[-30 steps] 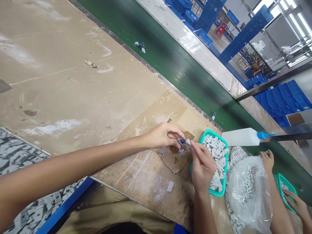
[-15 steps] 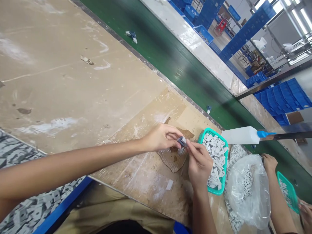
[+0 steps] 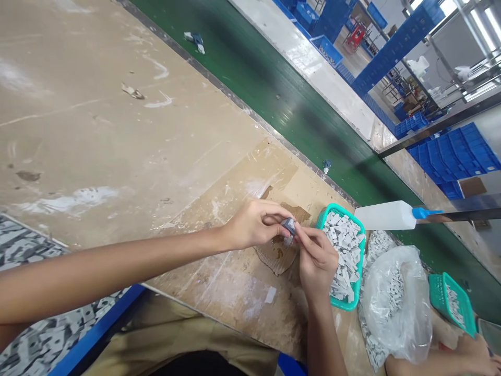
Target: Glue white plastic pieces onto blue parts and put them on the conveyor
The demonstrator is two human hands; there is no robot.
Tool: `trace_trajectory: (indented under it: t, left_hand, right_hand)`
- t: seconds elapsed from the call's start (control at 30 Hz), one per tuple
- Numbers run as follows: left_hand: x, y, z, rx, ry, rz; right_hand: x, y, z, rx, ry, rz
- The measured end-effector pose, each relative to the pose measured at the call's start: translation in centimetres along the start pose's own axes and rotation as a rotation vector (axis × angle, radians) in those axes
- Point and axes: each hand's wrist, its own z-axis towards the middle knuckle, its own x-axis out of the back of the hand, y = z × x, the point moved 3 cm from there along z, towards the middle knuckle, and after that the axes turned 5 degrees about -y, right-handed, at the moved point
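Both my hands meet over the worktable (image 3: 219, 172), pinching one small dark grey plastic part (image 3: 288, 226) between them. My left hand (image 3: 258, 224) grips it from the left between thumb and fingers. From the right, the thumb and fingertips of my right hand (image 3: 318, 256) close on its light-coloured end; the fingers partly hide what is there. A torn piece of cardboard (image 3: 276, 258) lies beneath the hands. Just right of my right hand stands a green basket (image 3: 360, 261) full of small light grey pieces (image 3: 342, 250).
A green conveyor belt (image 3: 266, 89) with a few small parts runs behind the table. A white bottle with a blue nozzle (image 3: 385, 215) lies behind a clear plastic bag (image 3: 395, 308) of pieces. At right are a co-worker's arm (image 3: 442, 363) and another green basket (image 3: 436, 292). A blue-rimmed bin (image 3: 94, 334) is lower left.
My hands keep hold of the grey part, which looks slightly turned. Parts on the belt have shifted up and left. The co-worker's arm has moved from beside the bag to the lower right.
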Motion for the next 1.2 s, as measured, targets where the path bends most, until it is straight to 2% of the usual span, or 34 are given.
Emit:
trace_trajectory:
  t: [0.2,0.37,0.47,0.5,0.57,0.63,0.67,0.73,0.8,0.87,1.0,1.1,1.2]
  left_hand:
    - [-0.2,-0.5,0.2,0.203,-0.002,-0.223]
    - [0.3,-0.5,0.8,0.37,0.006,-0.154]
    - [0.5,0.1,1.4,0.383,0.006,-0.133]
    - [0.6,0.4,1.6,0.377,0.004,-0.159]
    - [1.0,0.6,1.9,0.391,0.003,-0.248]
    - [1.6,0.5,2.1,0.426,0.04,-0.342]
    - [2.0,0.3,2.3,0.449,0.072,-0.377]
    - [2.8,-0.1,2.6,0.489,0.16,-0.421]
    - [3.4,-0.4,2.9,0.54,0.242,-0.445]
    - [3.8,-0.3,3.1,0.571,0.304,-0.454]
    - [4.5,0.3,4.6,0.502,0.383,-0.406]
    - [5.4,0.4,7.7,0.4,0.404,-0.258]
    - [7.1,0.0,12.7,0.304,0.465,-0.02]
  right_hand:
    - [-0.7,-0.2,0.2,0.06,-0.034,-0.046]
    - [-1.5,0.1,0.1,0.067,-0.098,-0.069]
    - [-1.2,-0.1,0.2,0.038,-0.11,-0.04]
    - [-0.5,-0.2,0.4,0.025,-0.065,-0.044]
    - [1.7,0.1,0.7,-0.031,0.116,-0.105]
    - [4.5,1.0,0.6,-0.154,0.293,-0.22]
    - [5.7,1.7,0.4,-0.24,0.324,-0.281]
    - [7.3,3.1,0.0,-0.42,0.246,-0.391]
    - [7.7,4.3,-0.4,-0.554,0.08,-0.474]
    - [7.3,5.0,-0.7,-0.608,-0.051,-0.535]
    - [6.1,5.0,-0.5,-0.643,-0.161,-0.618]
    - [5.6,5.1,-0.4,-0.711,-0.206,-0.608]
    - [5.5,5.3,-0.6,-0.71,-0.182,-0.562]
